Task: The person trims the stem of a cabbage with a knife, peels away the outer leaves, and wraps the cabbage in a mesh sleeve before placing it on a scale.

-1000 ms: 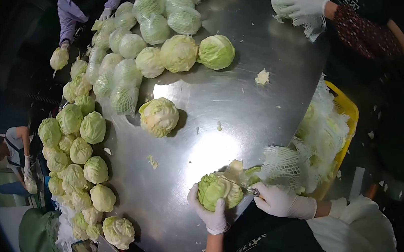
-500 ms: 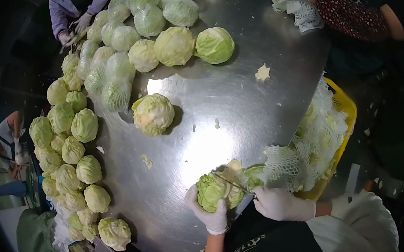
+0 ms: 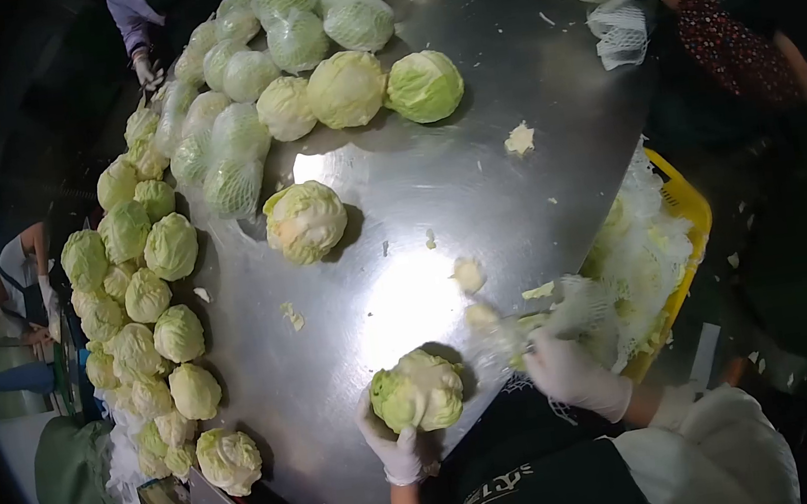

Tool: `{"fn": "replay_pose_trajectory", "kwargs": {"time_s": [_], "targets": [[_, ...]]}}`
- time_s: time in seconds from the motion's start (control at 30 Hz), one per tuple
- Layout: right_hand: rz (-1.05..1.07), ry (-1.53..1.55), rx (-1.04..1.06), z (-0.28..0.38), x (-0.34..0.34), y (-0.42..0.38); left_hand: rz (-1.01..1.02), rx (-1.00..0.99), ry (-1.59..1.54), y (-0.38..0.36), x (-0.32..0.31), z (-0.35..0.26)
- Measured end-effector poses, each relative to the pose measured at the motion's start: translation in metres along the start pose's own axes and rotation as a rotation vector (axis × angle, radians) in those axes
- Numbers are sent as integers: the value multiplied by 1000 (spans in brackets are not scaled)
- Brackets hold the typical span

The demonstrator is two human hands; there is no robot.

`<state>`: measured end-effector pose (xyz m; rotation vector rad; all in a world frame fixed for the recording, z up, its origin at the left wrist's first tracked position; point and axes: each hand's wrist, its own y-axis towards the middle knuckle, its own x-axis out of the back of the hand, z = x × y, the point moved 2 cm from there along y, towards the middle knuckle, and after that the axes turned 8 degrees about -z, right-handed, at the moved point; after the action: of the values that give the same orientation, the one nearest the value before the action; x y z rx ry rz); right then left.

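Gloved and well apart, both hands reach in from the near edge: the left hand [image 3: 397, 447], wrist upright, cups a cabbage [image 3: 418, 391] on the table [image 3: 387, 199]; the right hand [image 3: 571, 372] angles inward beside blurred netting [image 3: 581, 316], its grip unclear. Beyond sits a lone cabbage [image 3: 306, 223].

A steel table [image 3: 507, 194] spreads beyond the grip, a white glare [image 3: 407, 297] burning on its top just past it. Well left of the grip, a green sheet [image 3: 80, 488] lies by pale floor [image 3: 16, 456]. To the right, dim floor [image 3: 786, 250] carries pale scraps [image 3: 734, 261]; the room's edges sink into darkness.
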<state>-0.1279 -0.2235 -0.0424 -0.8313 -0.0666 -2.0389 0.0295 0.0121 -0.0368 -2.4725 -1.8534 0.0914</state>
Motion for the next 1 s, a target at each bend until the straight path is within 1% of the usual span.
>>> {"fn": "replay_pose_trajectory", "kwargs": {"time_s": [0.03,0.07,0.13,0.17,0.2,0.23,0.27,0.3,0.33,0.37,0.4,0.43,0.47,0.5,0.57,0.6,0.63,0.67,0.7,0.77,0.8,0.87,0.9,1.0], "targets": [[-94,21,-59,-14,11,-4,39,83,-75,-4,11,-4],[-232,104,-107,-39,18,-9,118,62,-79,-11,29,2],[-316,429,-503,-84,34,-20,122,75,-58,-24,45,0],[-294,427,-498,-84,36,-20,143,93,-49,-30,49,-1],[-396,335,-335,-77,44,-19,194,109,-67,-32,51,-5],[-498,246,-168,-68,51,-16,178,109,-63,-33,51,-8],[-521,230,-21,-54,46,-8,200,134,-77,-33,49,-12],[-361,293,-57,-38,42,-3,226,158,-92,-32,46,-15],[-202,351,-92,-19,39,0,280,116,-95,-29,46,-15],[-92,249,125,12,40,5,276,113,-96,-26,45,-18],[20,143,339,40,35,8,303,175,-73,-25,44,-20],[161,136,307,55,23,10,330,239,-48,-25,42,-21],[258,106,407,68,13,13,327,238,-48,-25,40,-21],[289,32,522,75,-1,15,325,237,-50,-26,36,-19],[514,-83,428,86,-22,16,322,234,-53,-27,16,-25],[517,-84,429,84,-25,17,250,204,-56,-29,-4,-39],[494,-89,482,82,-26,18,174,176,-61,-30,-18,-46],[473,-93,532,81,-27,18,72,146,-34,-29,-21,-35],[478,-93,528,83,-25,17,70,152,-34,-29,-24,-34],[511,-217,510,89,-15,16,-54,196,-37,-24,-28,-30],[513,-220,504,89,-15,16,-52,201,-40,-22,-30,-31],[414,-187,500,93,-17,16,-29,159,40,-19,-32,-36],[413,-187,497,97,-18,16,-27,161,40,-18,-32,-34],[366,-208,487,101,-22,22,-68,155,36,-16,-29,-29]]}}
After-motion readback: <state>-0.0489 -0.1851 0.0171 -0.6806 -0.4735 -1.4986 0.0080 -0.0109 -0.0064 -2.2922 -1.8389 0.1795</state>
